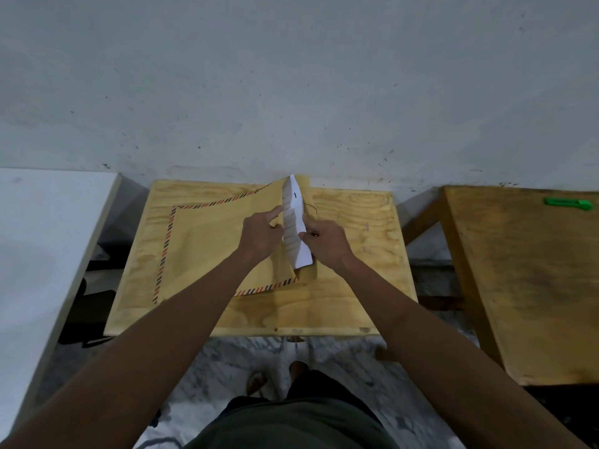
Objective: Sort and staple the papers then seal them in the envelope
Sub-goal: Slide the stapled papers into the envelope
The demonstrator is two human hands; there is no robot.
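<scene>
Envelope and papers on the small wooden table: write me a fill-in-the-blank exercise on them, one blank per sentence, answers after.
1. The right hand pinches the white ____.
2. The papers stand at the open end of the ____ with the striped border.
3. The envelope lies on the ____ table.
4. The green thing lies on the table to the person's ____.

Answers: papers; envelope; wooden; right

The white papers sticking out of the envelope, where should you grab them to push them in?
Pinch the papers by the bare right-hand edge, coming from the right, probably where the right hand holds them now. The left part is already inside the envelope, whose mouth the left hand holds open.
</scene>
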